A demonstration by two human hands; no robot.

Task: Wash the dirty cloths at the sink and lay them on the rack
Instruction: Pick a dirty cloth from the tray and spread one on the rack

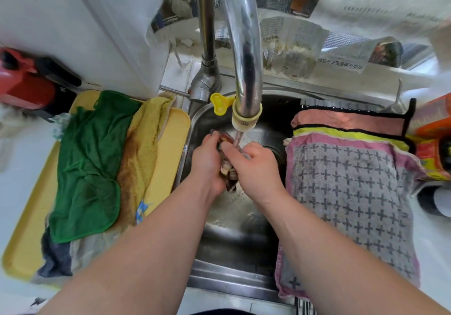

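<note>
Bunched dark cloth [226,169] kept directly under the stream from the tap [245,70], low over the sink [234,239], probably so that the dirty water falls into the basin. Clasped from both sides: left hand [207,161] curled round it, right hand [253,165] closed over it, fingers bent (a rubbing grip, it seems). Waiting on the yellow tray [24,229]: green cloth [87,168], yellow cloth [144,148]. Spread over the rack [314,102] at the right: cross-patterned cloth [349,192], pink cloth [346,122].
</note>
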